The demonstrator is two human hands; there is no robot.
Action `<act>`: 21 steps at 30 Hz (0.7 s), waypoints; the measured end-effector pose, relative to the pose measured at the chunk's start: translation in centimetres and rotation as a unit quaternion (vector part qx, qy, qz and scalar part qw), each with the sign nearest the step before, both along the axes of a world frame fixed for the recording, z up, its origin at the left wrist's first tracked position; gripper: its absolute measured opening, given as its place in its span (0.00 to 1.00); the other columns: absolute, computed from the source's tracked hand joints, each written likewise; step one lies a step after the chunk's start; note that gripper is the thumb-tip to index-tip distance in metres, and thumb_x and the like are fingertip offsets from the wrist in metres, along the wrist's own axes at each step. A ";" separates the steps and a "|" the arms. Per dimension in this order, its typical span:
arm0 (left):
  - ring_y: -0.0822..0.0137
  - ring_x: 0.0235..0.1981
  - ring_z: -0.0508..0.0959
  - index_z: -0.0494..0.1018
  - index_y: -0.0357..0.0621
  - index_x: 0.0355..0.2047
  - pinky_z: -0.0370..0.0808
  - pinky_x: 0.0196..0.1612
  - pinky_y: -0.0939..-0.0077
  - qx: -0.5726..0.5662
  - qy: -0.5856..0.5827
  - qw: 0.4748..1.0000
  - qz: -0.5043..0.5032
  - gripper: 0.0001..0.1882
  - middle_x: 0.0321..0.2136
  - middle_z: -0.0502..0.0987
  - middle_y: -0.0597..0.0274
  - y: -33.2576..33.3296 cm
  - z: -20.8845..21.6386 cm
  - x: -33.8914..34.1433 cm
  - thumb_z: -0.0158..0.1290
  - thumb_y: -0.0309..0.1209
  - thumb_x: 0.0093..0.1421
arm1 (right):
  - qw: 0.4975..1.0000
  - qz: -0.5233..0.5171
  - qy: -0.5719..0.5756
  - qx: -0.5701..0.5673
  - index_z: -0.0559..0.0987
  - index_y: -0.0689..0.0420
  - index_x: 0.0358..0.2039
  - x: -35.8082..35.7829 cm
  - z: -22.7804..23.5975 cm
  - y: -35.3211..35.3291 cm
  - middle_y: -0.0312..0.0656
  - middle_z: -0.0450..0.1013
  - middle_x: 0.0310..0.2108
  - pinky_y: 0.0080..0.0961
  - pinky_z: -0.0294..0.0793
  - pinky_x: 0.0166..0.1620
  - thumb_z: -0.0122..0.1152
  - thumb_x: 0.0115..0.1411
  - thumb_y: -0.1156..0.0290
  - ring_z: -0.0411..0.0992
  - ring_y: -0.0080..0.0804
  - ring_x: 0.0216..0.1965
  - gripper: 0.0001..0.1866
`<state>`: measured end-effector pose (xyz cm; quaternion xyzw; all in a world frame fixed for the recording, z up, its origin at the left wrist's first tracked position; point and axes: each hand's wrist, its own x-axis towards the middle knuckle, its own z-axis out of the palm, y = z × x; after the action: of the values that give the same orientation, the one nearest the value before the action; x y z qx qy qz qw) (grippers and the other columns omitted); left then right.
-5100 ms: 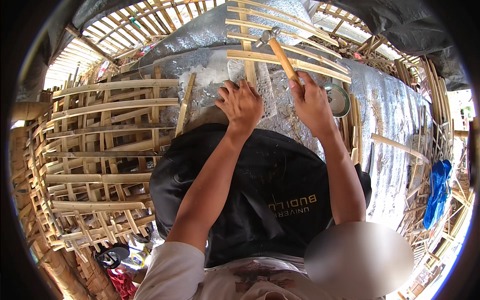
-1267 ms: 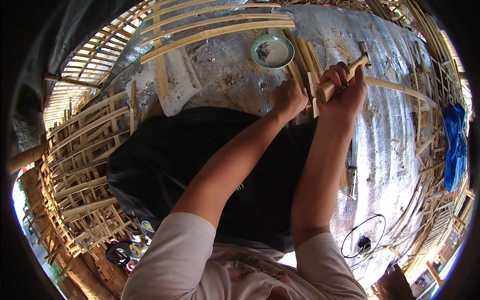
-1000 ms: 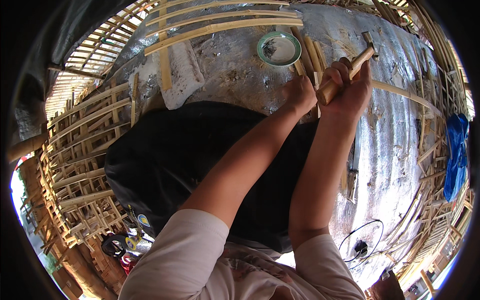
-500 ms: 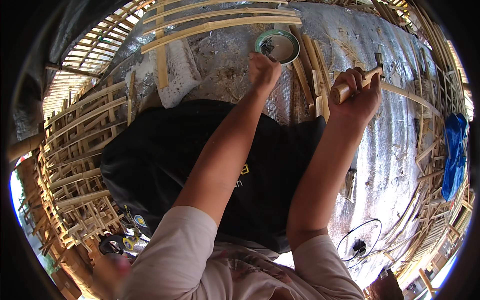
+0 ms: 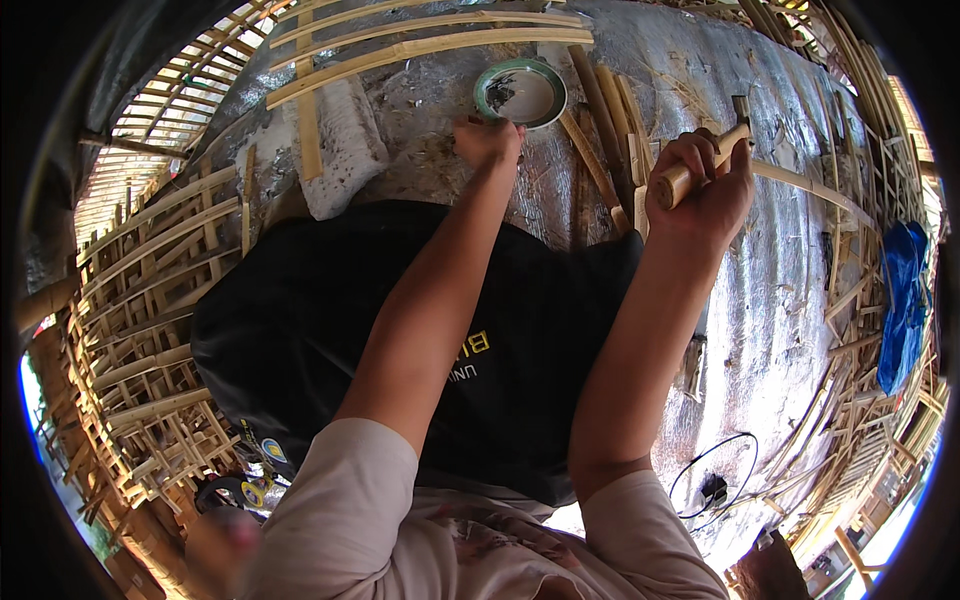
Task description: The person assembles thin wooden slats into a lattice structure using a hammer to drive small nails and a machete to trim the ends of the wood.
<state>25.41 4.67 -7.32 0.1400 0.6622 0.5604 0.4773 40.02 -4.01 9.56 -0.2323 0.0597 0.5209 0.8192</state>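
The green-rimmed dish [image 5: 538, 100] sits on a silvery foil sheet [image 5: 765, 330], with a cluster of small, dark, nail-like pieces [image 5: 500, 90] in its left part. At the dish's near rim is the left hand [image 5: 488, 142], its fingers curled in; whether they pinch anything, or touch the rim, cannot be told. Well to the right of the dish and nearer the person, the right hand [image 5: 703, 188] is closed around the wooden handle of a hammer [image 5: 733, 139], whose dark metal head points away from the person. Between dish and hammer lie several narrow bamboo strips [image 5: 608, 110], side by side. Left of the dish, long bamboo slats [image 5: 430, 46] cross an upright one, and a pale, flat stone slab [image 5: 350, 150] lies partly beneath that crosspiece. On the near side of the dish, black cloth [image 5: 290, 310] spreads over the person's lap. Far right of the dish is a crumpled blue plastic sheet [image 5: 902, 310].
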 end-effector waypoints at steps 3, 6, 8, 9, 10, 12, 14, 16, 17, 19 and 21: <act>0.58 0.21 0.81 0.63 0.33 0.34 0.79 0.21 0.66 0.011 0.106 0.994 -0.032 0.17 0.26 0.77 0.46 -0.2 -1.4 -1.7 0.60 0.16 0.50 | 1.000 -0.019 -0.004 -0.025 0.63 0.58 0.33 -1.0 1.1 0.0 0.36 0.59 0.24 0.13 0.63 0.18 0.46 0.71 0.61 0.57 0.20 0.18 0.14; 0.57 0.23 0.82 0.63 0.33 0.34 0.81 0.22 0.68 0.023 0.154 0.985 -0.074 0.16 0.27 0.76 0.47 0.0 -2.7 -1.7 0.60 0.17 0.52 | 1.000 -0.020 0.003 -0.015 0.63 0.58 0.33 -0.7 0.9 0.1 0.36 0.58 0.24 0.13 0.62 0.18 0.46 0.71 0.61 0.56 0.20 0.18 0.14; 0.56 0.25 0.82 0.61 0.34 0.35 0.83 0.21 0.70 0.018 0.121 0.984 -0.127 0.14 0.34 0.74 0.45 0.4 -3.2 -1.4 0.57 0.15 0.56 | 1.000 -0.016 0.003 -0.013 0.62 0.58 0.32 -0.5 0.8 0.1 0.36 0.58 0.23 0.13 0.62 0.18 0.46 0.71 0.61 0.56 0.20 0.18 0.14; 0.56 0.25 0.82 0.61 0.34 0.35 0.83 0.21 0.70 0.018 0.124 0.982 -0.139 0.14 0.34 0.74 0.45 0.7 -3.4 -1.2 0.57 0.15 0.56 | 1.000 -0.007 0.000 -0.005 0.61 0.57 0.34 -0.3 0.5 0.1 0.36 0.58 0.24 0.13 0.62 0.18 0.46 0.71 0.60 0.57 0.20 0.19 0.14; 0.56 0.24 0.82 0.61 0.34 0.36 0.83 0.21 0.71 0.019 0.126 0.980 -0.150 0.14 0.33 0.74 0.45 1.1 -3.6 -1.0 0.57 0.15 0.56 | 1.000 0.002 -0.003 0.002 0.60 0.56 0.35 -0.1 0.0 0.0 0.36 0.58 0.24 0.13 0.63 0.18 0.46 0.71 0.60 0.57 0.20 0.19 0.14; 0.57 0.24 0.82 0.63 0.34 0.35 0.82 0.21 0.70 0.029 0.141 0.976 -0.161 0.14 0.31 0.75 0.46 1.6 -3.8 -1.0 0.59 0.17 0.55 | 1.000 0.003 -0.016 -0.007 0.59 0.56 0.37 -0.5 0.2 0.1 0.36 0.57 0.24 0.13 0.62 0.18 0.46 0.71 0.59 0.57 0.19 0.20 0.14; 0.59 0.24 0.83 0.67 0.34 0.33 0.80 0.22 0.68 0.048 0.163 0.972 -0.160 0.15 0.27 0.78 0.49 1.8 -3.6 -1.0 0.63 0.20 0.51 | 0.998 -0.016 -0.038 -0.040 0.59 0.56 0.37 -0.9 0.3 0.3 0.36 0.57 0.24 0.13 0.62 0.18 0.46 0.71 0.59 0.57 0.20 0.20 0.14; 0.58 0.23 0.82 0.65 0.34 0.34 0.81 0.22 0.69 0.045 0.085 0.985 -0.142 0.15 0.29 0.76 0.49 1.7 -2.9 -0.5 0.61 0.18 0.53 | 0.999 -0.008 -0.032 -0.018 0.58 0.56 0.36 -0.5 0.0 0.0 0.36 0.57 0.24 0.13 0.62 0.18 0.46 0.71 0.59 0.57 0.20 0.20 0.14; 0.58 0.23 0.82 0.64 0.33 0.35 0.81 0.22 0.70 0.044 0.046 0.989 -0.132 0.15 0.30 0.75 0.50 1.8 -2.7 -0.4 0.60 0.17 0.54 | 1.000 -0.004 -0.028 -0.006 0.58 0.56 0.36 -0.5 0.1 -0.1 0.36 0.57 0.24 0.13 0.61 0.18 0.47 0.71 0.60 0.57 0.20 0.20 0.14; 0.59 0.24 0.81 0.61 0.35 0.38 0.82 0.24 0.70 0.058 0.003 0.994 -0.097 0.16 0.32 0.74 0.48 1.8 -2.3 -1.0 0.58 0.16 0.56 | 0.999 0.000 -0.034 -0.003 0.58 0.56 0.36 -0.6 0.1 0.0 0.36 0.57 0.24 0.13 0.61 0.18 0.47 0.71 0.60 0.57 0.19 0.20 0.14; 0.60 0.25 0.80 0.60 0.36 0.39 0.81 0.25 0.71 0.068 -0.016 0.994 -0.083 0.16 0.34 0.73 0.48 1.5 -1.6 -1.1 0.56 0.15 0.57 | 1.000 0.002 -0.030 -0.003 0.58 0.56 0.37 -0.5 0.2 0.0 0.36 0.57 0.24 0.13 0.61 0.18 0.47 0.71 0.61 0.57 0.19 0.20 0.14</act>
<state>24.30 6.18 -8.89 0.2177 0.6009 0.5645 0.5223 39.47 -3.98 9.77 -0.2500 0.0362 0.5151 0.8191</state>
